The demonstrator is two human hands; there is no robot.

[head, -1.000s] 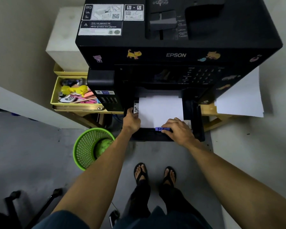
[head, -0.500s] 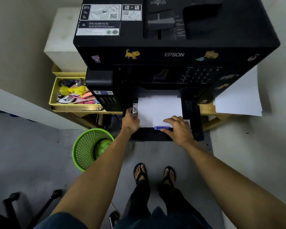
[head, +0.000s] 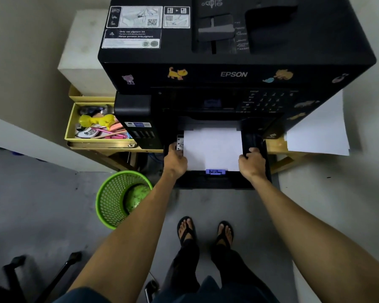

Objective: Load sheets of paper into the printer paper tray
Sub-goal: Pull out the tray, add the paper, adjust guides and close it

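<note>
The wooden table (head: 274,147) carries the black printer (head: 234,68). A yellow tray (head: 71,127) sits at its left edge. White sheets (head: 319,130) overhang its right edge.

Lighting: dim, soft indoor light over my whole view. The sheets of paper (head: 212,149) are the brightest patch, near overexposed, surface detail lost. The black printer (head: 228,62) swallows detail; its control panel is murky. Shadows: soft, under my forearms and beside the green basket (head: 112,200). Distortion: strong wide-angle bending at the edges; my arms stretch large. Corners smeared, slightly blurred.
</note>
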